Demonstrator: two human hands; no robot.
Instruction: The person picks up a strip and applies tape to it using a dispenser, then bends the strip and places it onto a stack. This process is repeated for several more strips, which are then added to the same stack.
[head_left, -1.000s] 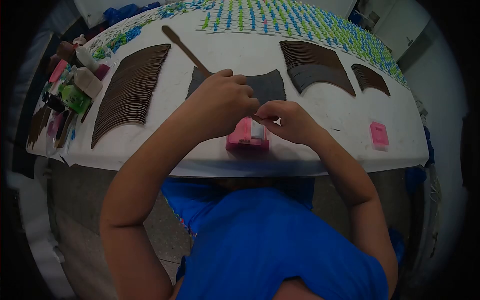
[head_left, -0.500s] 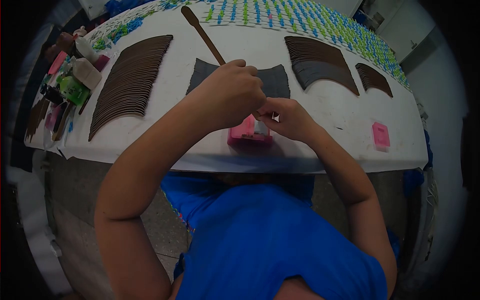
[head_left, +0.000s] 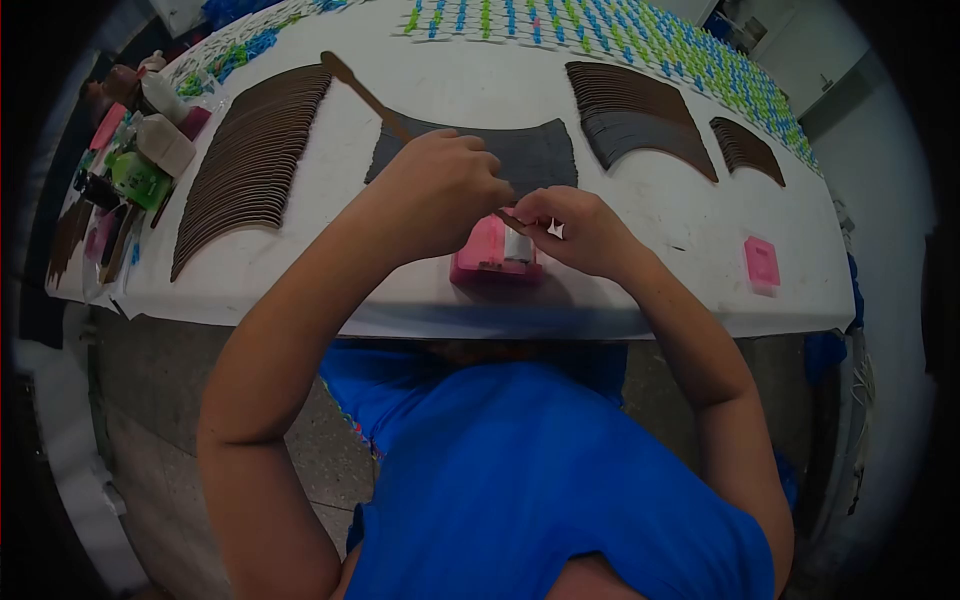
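Observation:
A long brown strip with a wider rounded end (head_left: 365,95) slants across the middle of the table. My left hand (head_left: 445,190) is closed around it, the rounded end sticking out up and to the left. The fingertips of my right hand (head_left: 580,230) pinch at its lower end, close beside the left fist. Just below both hands stands a pink box (head_left: 475,265) with a small whitish piece (head_left: 518,247) in it. Behind the hands lies a dark grey mat (head_left: 530,150), partly covered by my left hand.
Rows of similar brown strips lie at left (head_left: 250,150) and right (head_left: 640,115), with a smaller row (head_left: 750,155) farther right. A small pink case (head_left: 761,263) sits near the right edge. Bottles (head_left: 140,180) crowd the left edge. Green and blue pieces (head_left: 600,40) cover the back.
The strip has tilted, its rounded end swinging down and to the left. My left hand has shifted slightly left and down; my right hand stays close to the lower end.

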